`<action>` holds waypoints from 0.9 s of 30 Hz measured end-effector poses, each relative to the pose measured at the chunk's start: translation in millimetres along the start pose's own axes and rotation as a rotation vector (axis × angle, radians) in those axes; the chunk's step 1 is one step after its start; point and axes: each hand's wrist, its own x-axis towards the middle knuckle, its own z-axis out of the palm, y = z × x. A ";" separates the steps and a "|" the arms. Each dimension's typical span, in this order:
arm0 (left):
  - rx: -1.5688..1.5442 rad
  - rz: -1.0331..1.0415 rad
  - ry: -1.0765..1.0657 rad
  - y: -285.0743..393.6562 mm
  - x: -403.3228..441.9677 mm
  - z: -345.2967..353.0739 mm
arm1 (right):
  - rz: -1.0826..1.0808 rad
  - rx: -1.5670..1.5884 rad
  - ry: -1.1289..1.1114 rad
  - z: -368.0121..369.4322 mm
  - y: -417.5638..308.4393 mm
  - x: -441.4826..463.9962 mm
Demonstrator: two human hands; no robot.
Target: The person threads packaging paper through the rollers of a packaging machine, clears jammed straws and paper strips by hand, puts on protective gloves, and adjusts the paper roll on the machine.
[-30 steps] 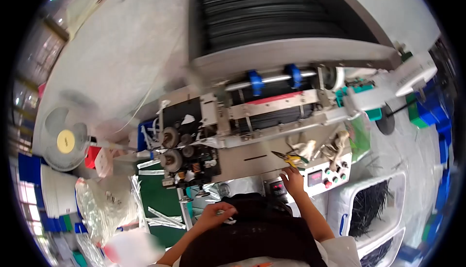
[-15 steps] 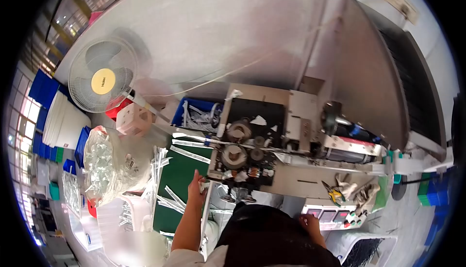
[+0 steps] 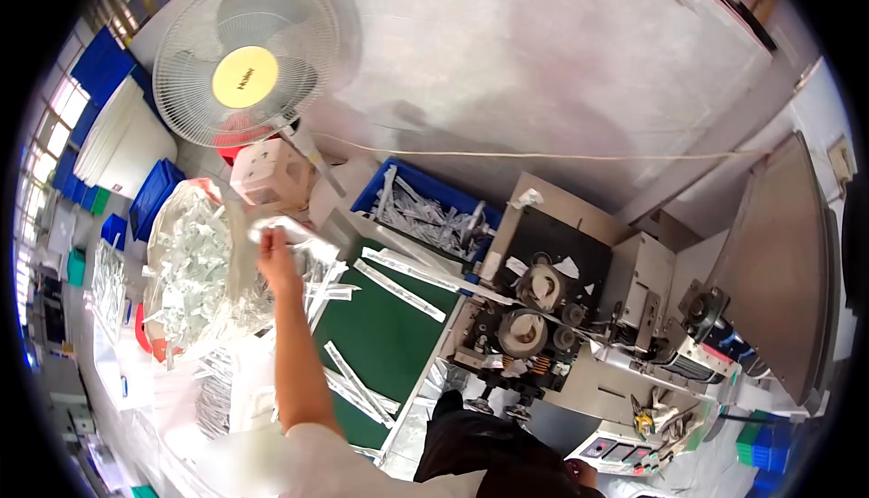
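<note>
My left hand (image 3: 279, 258) is stretched out at the left, its fingers closed at a whitish, blurred item beside the large plastic bag (image 3: 195, 267) of pale scraps. Below and right of it, white strips (image 3: 398, 288) lie on the green belt (image 3: 380, 339). My right hand (image 3: 581, 473) is low at the right, beside the control panel (image 3: 620, 453); its fingers are mostly hidden. Between belt and panel stands the machine with round rollers (image 3: 534, 308).
A fan (image 3: 244, 77) stands at the upper left above a pink box (image 3: 272, 175). Behind the belt sits a blue bin (image 3: 425, 208) full of strips. Pliers (image 3: 644, 421) lie near the panel. A large metal guard (image 3: 769, 272) rises at the right.
The view has swung left, towards the fan and bag. My left hand has moved from near my body, past the green belt, out to the bag. My right hand has left the pliers' side.
</note>
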 end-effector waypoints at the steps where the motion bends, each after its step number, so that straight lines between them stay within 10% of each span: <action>1: -0.001 0.060 -0.034 31.5 -4.2 -11.8 | -0.054 -0.058 0.042 2.0 0.8 4.8; 20: 0.137 0.352 0.365 129.3 -21.0 -140.3 | -0.200 -0.298 -0.125 8.3 -101.3 107.9; 24: 0.472 0.356 0.552 140.1 51.0 -159.3 | -0.230 -0.313 -0.139 17.3 -95.6 118.0; 26: 0.940 0.678 0.695 115.5 112.1 -189.9 | -0.282 -0.329 -0.148 17.5 -87.3 122.5; 27: 1.140 0.430 0.560 108.4 149.8 -229.6 | -0.336 -0.364 -0.162 22.6 -88.9 123.3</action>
